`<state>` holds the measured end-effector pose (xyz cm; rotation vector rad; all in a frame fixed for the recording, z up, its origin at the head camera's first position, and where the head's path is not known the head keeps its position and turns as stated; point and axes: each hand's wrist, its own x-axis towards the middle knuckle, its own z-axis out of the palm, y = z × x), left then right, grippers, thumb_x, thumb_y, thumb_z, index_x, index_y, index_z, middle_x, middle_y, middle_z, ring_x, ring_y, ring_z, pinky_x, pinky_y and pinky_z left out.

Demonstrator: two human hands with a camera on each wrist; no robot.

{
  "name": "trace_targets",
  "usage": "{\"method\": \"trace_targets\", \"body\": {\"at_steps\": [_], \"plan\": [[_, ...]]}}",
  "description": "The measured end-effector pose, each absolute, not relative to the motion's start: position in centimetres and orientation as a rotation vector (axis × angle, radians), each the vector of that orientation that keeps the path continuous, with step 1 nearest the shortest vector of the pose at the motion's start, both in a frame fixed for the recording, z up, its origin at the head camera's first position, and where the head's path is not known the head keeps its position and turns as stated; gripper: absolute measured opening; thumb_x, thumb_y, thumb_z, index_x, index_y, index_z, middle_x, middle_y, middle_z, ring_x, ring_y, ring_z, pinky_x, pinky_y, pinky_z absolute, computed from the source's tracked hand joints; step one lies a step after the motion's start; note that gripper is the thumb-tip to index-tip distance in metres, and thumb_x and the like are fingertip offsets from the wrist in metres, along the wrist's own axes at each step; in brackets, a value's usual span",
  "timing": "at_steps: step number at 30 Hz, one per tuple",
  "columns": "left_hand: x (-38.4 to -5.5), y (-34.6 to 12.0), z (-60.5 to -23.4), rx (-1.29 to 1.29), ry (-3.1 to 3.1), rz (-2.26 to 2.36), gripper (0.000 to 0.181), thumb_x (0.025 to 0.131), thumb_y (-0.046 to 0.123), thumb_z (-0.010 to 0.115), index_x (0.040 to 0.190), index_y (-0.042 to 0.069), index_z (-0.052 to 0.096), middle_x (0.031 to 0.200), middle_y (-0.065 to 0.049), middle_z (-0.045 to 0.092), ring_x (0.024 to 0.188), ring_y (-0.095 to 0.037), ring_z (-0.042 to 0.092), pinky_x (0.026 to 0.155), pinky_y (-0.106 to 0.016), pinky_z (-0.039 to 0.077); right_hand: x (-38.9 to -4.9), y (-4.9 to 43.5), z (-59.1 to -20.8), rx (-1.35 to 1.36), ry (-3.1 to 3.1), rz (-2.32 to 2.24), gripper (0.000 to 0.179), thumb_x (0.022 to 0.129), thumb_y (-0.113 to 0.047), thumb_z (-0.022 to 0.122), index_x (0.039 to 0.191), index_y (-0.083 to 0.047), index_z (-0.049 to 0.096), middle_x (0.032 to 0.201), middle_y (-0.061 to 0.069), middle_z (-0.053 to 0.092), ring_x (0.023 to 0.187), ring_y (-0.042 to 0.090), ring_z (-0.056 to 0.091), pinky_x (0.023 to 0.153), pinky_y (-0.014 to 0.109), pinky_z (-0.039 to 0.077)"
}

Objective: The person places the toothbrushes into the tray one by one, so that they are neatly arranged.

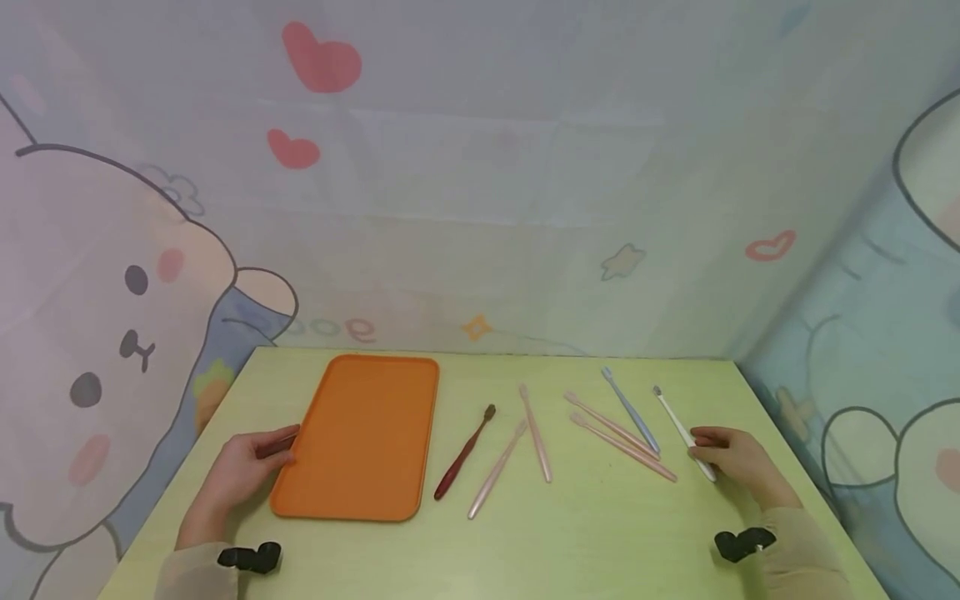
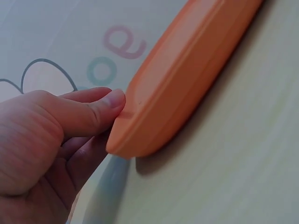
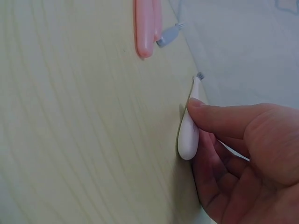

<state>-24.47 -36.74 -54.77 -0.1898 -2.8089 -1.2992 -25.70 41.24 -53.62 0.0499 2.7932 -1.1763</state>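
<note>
My left hand [image 1: 231, 479] grips the left edge of an orange rectangular tray [image 1: 360, 442]. In the left wrist view the thumb [image 2: 110, 103] lies over the tray's rim, with the other fingers behind and below it. At the right side of the table, my right hand [image 1: 738, 462] pinches a white toothbrush [image 1: 676, 421] by its handle. The right wrist view shows the thumb [image 3: 198, 105] on the upper handle of that toothbrush [image 3: 188, 140], its grey bristles pointing away from me. The fingers beneath are partly hidden.
Between tray and right hand lie a dark red toothbrush [image 1: 463, 457], several pink toothbrushes [image 1: 535, 429] and a blue toothbrush [image 1: 629, 408]. Two pink ones lie side by side near the blue one. A printed cloth [image 1: 480, 183] hangs behind the pale yellow-green table [image 1: 525, 558].
</note>
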Motion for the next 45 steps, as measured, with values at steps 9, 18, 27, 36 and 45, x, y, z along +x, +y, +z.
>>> {"method": "trace_targets", "body": {"at_steps": [9, 18, 27, 36, 45], "plan": [[-24.6, -36.4, -54.4, -0.179, -2.814, -1.440, 0.057, 0.093, 0.015, 0.085, 0.141, -0.009, 0.065, 0.135, -0.022, 0.069, 0.116, -0.011, 0.069, 0.090, -0.007, 0.047, -25.6, 41.3, -53.6, 0.070, 2.800, -1.153, 0.054, 0.104, -0.022, 0.074, 0.141, 0.014, 0.059, 0.122, 0.024, 0.071, 0.099, 0.014, 0.064, 0.076, 0.022, 0.053], [-24.5, -36.3, -54.1, -0.214, -2.823, -1.504, 0.059, 0.095, 0.011, 0.082, 0.145, -0.010, 0.060, 0.144, -0.026, 0.062, 0.118, -0.018, 0.070, 0.089, -0.012, 0.052, -25.7, 40.8, -53.2, 0.039, 2.797, -1.149, 0.050, 0.103, -0.019, 0.074, 0.138, 0.015, 0.061, 0.116, 0.020, 0.073, 0.094, 0.016, 0.064, 0.074, 0.025, 0.053], [-24.5, -36.3, -54.2, -0.261, -2.809, -1.547, 0.059, 0.097, 0.006, 0.080, 0.147, -0.014, 0.056, 0.146, -0.030, 0.058, 0.122, -0.031, 0.069, 0.090, -0.014, 0.053, -25.9, 40.6, -52.7, 0.050, 2.774, -1.148, 0.050, 0.102, -0.017, 0.074, 0.137, 0.016, 0.060, 0.115, 0.022, 0.072, 0.091, 0.016, 0.063, 0.072, 0.027, 0.055], [-24.4, -36.5, -54.4, -0.236, -2.852, -1.500, 0.060, 0.097, 0.011, 0.080, 0.147, -0.012, 0.057, 0.145, -0.028, 0.060, 0.116, -0.015, 0.071, 0.089, -0.012, 0.051, -26.2, 40.5, -53.0, 0.038, 2.816, -1.075, 0.048, 0.101, -0.019, 0.075, 0.134, 0.015, 0.064, 0.114, 0.020, 0.073, 0.090, 0.016, 0.063, 0.072, 0.029, 0.054], [-24.5, -36.5, -54.3, -0.219, -2.880, -1.461, 0.060, 0.096, 0.015, 0.082, 0.146, -0.009, 0.060, 0.142, -0.025, 0.064, 0.114, -0.003, 0.067, 0.090, -0.011, 0.049, -26.2, 40.3, -52.9, 0.053, 2.824, -1.059, 0.046, 0.097, -0.017, 0.077, 0.128, 0.015, 0.065, 0.110, 0.019, 0.074, 0.086, 0.015, 0.064, 0.070, 0.028, 0.054]]}}
